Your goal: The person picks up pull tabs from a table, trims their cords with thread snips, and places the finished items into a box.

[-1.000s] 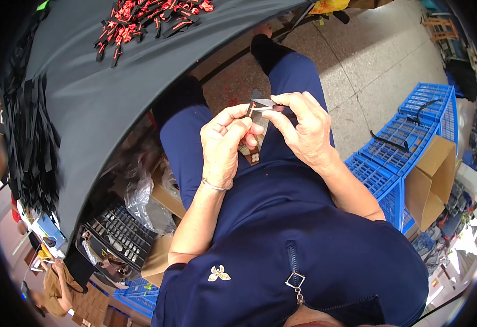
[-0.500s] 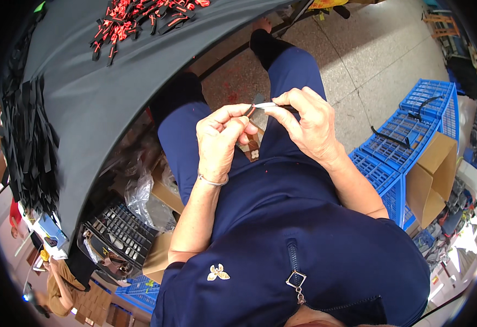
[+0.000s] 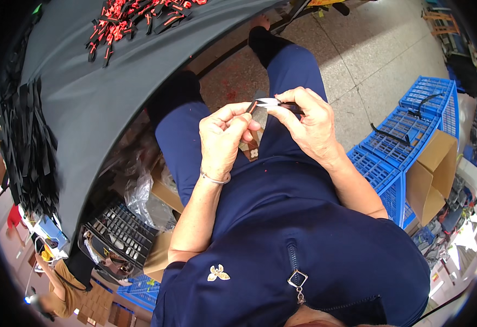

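Note:
My right hand [image 3: 309, 120] is closed round a pair of small thread snips [image 3: 267, 102] with silvery blades and a dark handle. The blades stand slightly apart and point left, at the tip of a short black strap piece [image 3: 252, 107] with an orange-red edge. That piece is pinched between thumb and fingers of my left hand [image 3: 223, 133], which has a bangle on its wrist. Both hands are held above my lap. On the black-covered table at the upper left lies a pile of black strap pieces with orange-red parts [image 3: 119, 27].
Long black straps [image 3: 34, 147] hang over the table [image 3: 91, 109] on the left. Blue plastic crates [image 3: 391, 141] and an open cardboard box [image 3: 433, 177] stand at the right. A black crate [image 3: 121, 231] and clear plastic [image 3: 143, 199] lie low left. Another person [image 3: 64, 283] is at the lower left.
The snips' blades have parted at the end of the strap piece; before, they looked closed together. Both hands have barely shifted. At lower left the other person has moved slightly.

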`<action>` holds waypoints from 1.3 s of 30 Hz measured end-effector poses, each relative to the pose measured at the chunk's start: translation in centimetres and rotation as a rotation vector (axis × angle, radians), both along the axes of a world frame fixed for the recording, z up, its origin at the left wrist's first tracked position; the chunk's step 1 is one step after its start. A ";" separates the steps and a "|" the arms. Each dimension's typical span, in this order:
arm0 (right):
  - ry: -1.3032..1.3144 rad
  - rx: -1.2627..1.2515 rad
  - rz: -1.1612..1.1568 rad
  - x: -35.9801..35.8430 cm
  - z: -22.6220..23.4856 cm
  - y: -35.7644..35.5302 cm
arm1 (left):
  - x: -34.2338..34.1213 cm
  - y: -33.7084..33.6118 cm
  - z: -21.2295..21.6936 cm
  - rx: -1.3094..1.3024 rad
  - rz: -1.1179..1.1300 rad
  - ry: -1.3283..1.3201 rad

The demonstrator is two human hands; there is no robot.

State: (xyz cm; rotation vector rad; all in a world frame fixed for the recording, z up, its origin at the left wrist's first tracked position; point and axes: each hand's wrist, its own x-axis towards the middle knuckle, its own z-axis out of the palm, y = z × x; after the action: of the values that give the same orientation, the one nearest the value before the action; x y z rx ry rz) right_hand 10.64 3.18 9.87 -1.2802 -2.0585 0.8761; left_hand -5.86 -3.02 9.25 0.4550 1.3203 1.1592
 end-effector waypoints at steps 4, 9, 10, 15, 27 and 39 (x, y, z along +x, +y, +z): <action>-0.017 0.086 0.027 -0.3 -0.1 -0.1 | 0.4 0.0 0.1 0.040 -0.008 0.068; 0.088 -0.075 -0.070 -0.3 -0.5 -0.3 | 0.6 0.0 -0.1 0.030 -0.033 0.047; 0.087 -0.075 -0.069 -0.3 -0.5 -0.2 | 0.7 0.0 -0.2 0.030 -0.032 0.045; -0.021 -0.079 -0.103 -0.7 -1.5 0.5 | 0.1 -0.5 -0.8 0.035 0.010 -0.090; 0.020 -0.279 -0.243 1.7 -8.0 1.8 | -9.8 -9.6 -3.6 0.078 0.597 -0.034; 0.241 -0.393 0.083 -3.9 -2.1 -0.5 | -9.4 -13.0 -2.5 0.017 0.631 0.005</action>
State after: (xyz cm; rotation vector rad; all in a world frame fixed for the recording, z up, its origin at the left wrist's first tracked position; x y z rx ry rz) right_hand 6.72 2.65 7.74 -1.2155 -1.8155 1.4529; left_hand -15.25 -16.02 6.79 0.0402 1.5082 1.6844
